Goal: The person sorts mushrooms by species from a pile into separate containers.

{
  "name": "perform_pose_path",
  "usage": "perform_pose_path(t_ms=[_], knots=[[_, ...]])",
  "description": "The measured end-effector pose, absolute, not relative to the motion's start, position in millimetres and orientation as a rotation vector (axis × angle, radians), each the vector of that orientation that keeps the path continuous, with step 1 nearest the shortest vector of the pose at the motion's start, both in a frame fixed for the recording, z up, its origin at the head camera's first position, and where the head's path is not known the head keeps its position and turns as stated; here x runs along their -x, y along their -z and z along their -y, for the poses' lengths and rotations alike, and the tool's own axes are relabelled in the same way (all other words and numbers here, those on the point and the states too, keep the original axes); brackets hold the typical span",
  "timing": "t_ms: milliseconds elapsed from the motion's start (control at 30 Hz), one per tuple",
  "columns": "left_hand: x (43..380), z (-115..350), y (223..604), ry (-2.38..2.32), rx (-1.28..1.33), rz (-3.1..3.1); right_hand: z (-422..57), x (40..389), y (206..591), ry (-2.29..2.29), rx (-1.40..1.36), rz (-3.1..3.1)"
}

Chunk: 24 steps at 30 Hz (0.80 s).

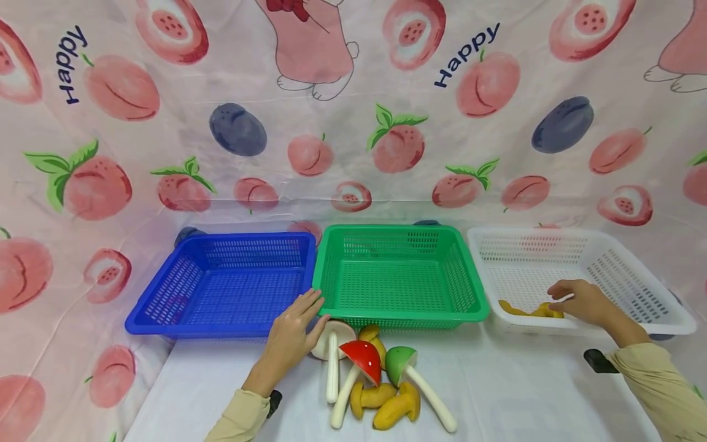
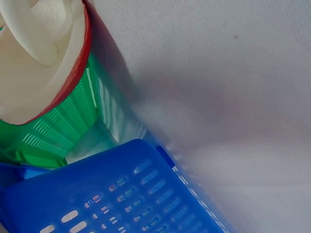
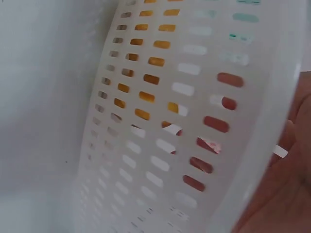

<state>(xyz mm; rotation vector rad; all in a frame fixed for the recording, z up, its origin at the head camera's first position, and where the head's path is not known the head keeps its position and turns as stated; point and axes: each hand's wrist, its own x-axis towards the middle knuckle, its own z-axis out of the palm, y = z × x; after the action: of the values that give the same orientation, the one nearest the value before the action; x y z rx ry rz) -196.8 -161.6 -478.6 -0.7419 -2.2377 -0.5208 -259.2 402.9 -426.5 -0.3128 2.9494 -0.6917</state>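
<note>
My left hand (image 1: 293,334) is held with fingers extended over the front corner where the blue basket (image 1: 221,330) meets the green basket (image 1: 403,316). Beside its thumb lies a toy mushroom with a pale cap underside (image 1: 342,332); in the left wrist view its red-rimmed cap (image 2: 73,80) shows. My right hand (image 1: 588,304) reaches over the front rim of the white basket (image 1: 635,325), thumb and fingers apart. Its fingertips overlap a yellow mushroom (image 1: 544,311) inside. Through the slots in the right wrist view, yellow (image 3: 146,97) shows apart from the hand (image 3: 282,194).
On the white cloth before the green basket lie a red-capped mushroom (image 1: 361,361), a green-capped one (image 1: 400,363) and several yellow ones (image 1: 394,412). Three baskets stand side by side against a fruit-printed backdrop (image 1: 353,123).
</note>
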Motion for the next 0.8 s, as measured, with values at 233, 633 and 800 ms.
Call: perform_pose_path(t_ms=[233,633,800], knots=[[197,162,479,0.512,0.73,2.249,-392,250,414,0.722,0.323,-2.96],[196,160,478,0.517,0.728,2.25,-362,223,390,0.722,0.429,-3.044],[196,160,478,0.522,0.727,2.248,-350,212,383,0.73,0.525,-3.099]])
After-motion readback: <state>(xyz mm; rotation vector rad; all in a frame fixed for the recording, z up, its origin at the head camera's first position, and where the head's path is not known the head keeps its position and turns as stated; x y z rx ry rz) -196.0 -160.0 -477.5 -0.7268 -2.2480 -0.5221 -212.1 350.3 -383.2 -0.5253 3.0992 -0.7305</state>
